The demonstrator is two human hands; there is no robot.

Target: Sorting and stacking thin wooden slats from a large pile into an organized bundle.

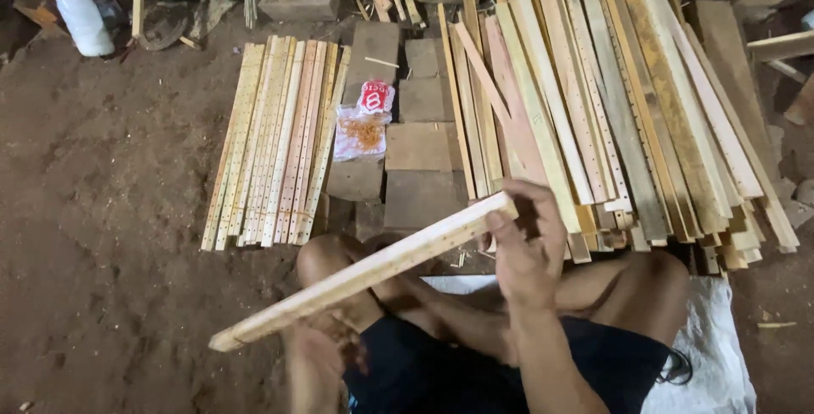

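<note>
Right hand [527, 248] pinches the upper end of a pale drilled wooden slat [365, 271], fingers curled around it, holding it slantwise across the lap from 2 o'clock down to 8 o'clock. Left hand [335, 333] sits beneath the slat's lower half, blurred; its grip cannot be told. Drilled slats [275, 138] lie sorted at 11 o'clock, a rough stack [610, 109] at 1 o'clock within reach, a small plastic bag [363, 125] between them.

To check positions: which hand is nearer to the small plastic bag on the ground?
Right. The right hand holds the wooden slat at its upper end, just below-right of the plastic bag. The left hand lies lower, farther away.
</note>
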